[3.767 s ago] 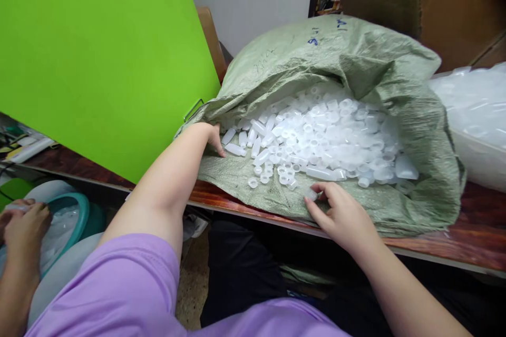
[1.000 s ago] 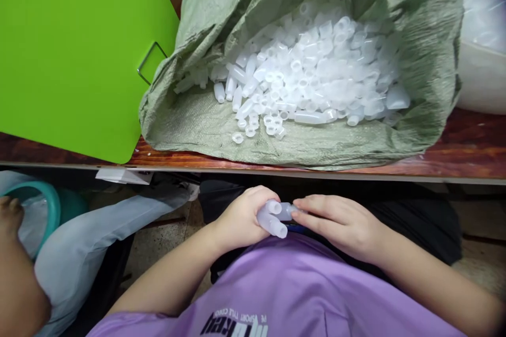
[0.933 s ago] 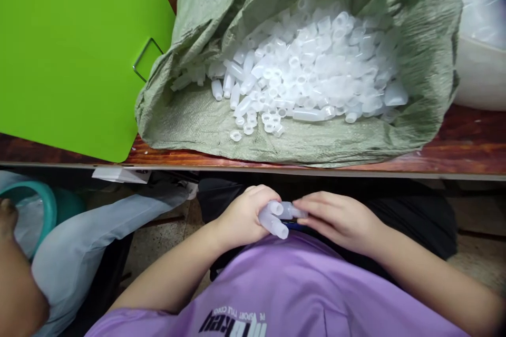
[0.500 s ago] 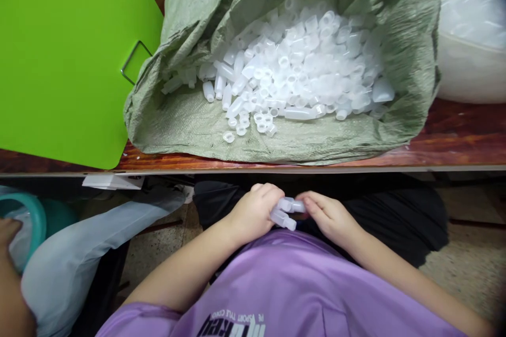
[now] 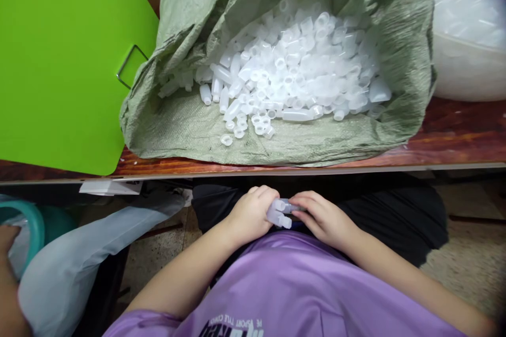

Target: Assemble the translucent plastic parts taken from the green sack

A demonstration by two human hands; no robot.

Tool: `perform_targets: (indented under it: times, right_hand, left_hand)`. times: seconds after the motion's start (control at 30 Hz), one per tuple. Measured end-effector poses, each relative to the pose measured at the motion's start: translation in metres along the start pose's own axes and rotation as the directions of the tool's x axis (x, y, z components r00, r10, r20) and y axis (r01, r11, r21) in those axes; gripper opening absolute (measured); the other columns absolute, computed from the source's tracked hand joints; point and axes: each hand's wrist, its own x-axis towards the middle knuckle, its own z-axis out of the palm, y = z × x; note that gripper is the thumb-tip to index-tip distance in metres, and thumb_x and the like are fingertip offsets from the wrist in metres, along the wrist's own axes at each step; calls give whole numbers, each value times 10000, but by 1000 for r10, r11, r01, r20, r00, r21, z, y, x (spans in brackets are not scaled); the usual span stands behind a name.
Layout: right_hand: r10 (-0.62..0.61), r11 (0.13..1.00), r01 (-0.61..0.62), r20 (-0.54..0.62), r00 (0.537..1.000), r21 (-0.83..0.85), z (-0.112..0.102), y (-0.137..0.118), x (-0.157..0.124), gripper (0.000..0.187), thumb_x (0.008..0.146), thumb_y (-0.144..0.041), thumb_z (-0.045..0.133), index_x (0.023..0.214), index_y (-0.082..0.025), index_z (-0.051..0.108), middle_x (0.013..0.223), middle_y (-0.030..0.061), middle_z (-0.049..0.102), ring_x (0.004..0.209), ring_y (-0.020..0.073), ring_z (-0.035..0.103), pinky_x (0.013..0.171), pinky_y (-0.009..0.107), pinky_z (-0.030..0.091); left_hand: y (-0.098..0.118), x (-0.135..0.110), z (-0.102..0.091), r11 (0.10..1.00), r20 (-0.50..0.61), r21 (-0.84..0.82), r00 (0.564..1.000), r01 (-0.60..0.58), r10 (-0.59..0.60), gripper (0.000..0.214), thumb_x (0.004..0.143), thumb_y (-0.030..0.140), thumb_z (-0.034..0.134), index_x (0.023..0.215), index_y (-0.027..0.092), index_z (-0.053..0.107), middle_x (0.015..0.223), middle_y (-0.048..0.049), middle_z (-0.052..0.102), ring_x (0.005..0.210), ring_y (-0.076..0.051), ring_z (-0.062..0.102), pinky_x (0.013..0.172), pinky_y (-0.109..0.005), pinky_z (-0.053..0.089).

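My left hand (image 5: 253,215) is closed around several small translucent plastic bottles (image 5: 278,216), held low in front of my body. Their necks point to the right, toward the other hand. My right hand (image 5: 324,219) has its fingers closed on the end of one of these bottles, thumb and fingertips pressed together. The far side of the grip is hidden. Beyond the table edge, an open green woven sack (image 5: 190,137) lies on its side, with a heap of similar bottles and short ring-like pieces (image 5: 292,73) spilling toward its mouth.
A bright green board (image 5: 67,63) with a wire handle lies left of the sack on the brown table (image 5: 462,131). A full clear plastic bag (image 5: 470,31) stands at the right. At lower left, another person's hand (image 5: 8,237) reaches into a teal bucket (image 5: 37,226).
My right hand has shifted left, closer to my left hand, and its fingers now cover more of the bottle's end. My left hand keeps its hold on the bottles.
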Motion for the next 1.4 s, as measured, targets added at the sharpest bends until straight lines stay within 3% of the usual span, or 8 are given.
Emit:
perform_targets:
  times: [0.27,0.57,0.73,0.8,0.9,1.07,1.23,1.4]
  right_hand:
    - [535,771,-532,97,839,350,23,3,8,253,851,-364,448,905,-163,593,788,34,650,658,129,619,637,289,538]
    - [554,821,-551,20,832,148,12,19,16,348,779,-410,557,990,-140,610,925,122,680,833,224,654,715,356,515]
    - [260,938,-199,196,945,-284,-44,-21,31,207,874,-319,448,856,-229,634,825,39,680,725,181,640,648,303,498]
    - [41,954,-18,72,997,-301,-63,-40,50,186,882,-283,445,936,-224,613,876,44,653,795,167,616,699,281,489]
    - [-151,859,76,-109,982,-506,-75,-52,91,222,880,-216,430,988,-204,624,942,84,610,886,209,575,769,328,461]
    - [-154,703,123,18,988,-701,-63,-45,151,248,835,-195,489,1046,-173,618,1008,127,577,948,281,521,794,396,425]
    - [-162,742,118,-6,987,-659,-59,-43,149,243,810,-251,532,1001,-112,586,982,139,603,961,287,534,823,399,428]
    - [-130,960,141,60,990,-243,-78,-45,96,199,805,-292,558,973,-186,563,863,41,631,754,156,598,671,268,495]
  left_hand:
    - [0,1,21,995,20,-24,995,99,-98,186,705,157,532,886,186,508,867,-48,579,782,-185,533,725,-298,431]
    - [-6,24,33,961,113,230,977,151,-180,254,751,85,457,980,183,504,954,-100,582,861,-238,562,756,-352,458]
    - [-13,41,34,952,77,170,960,255,-271,315,738,96,496,1047,159,509,1096,-158,555,1005,-291,547,856,-409,444]
    - [-13,43,31,966,43,115,970,232,-238,429,713,89,514,1134,161,480,1172,-156,525,1074,-289,518,894,-402,432]
    - [-8,40,24,981,55,11,979,195,-195,482,673,83,527,1147,167,494,1161,-127,547,1069,-260,530,900,-364,442]
    - [3,27,8,954,87,-250,986,163,-146,429,721,183,547,1148,164,512,1087,-102,609,966,-214,587,865,-325,454]
    - [5,13,-6,824,134,-498,963,271,-235,361,733,358,613,1012,172,482,822,-18,604,666,-127,547,592,-240,438]
    - [7,8,-23,618,180,-738,962,271,-207,336,680,333,693,896,152,508,746,19,554,628,-80,479,599,-208,395]
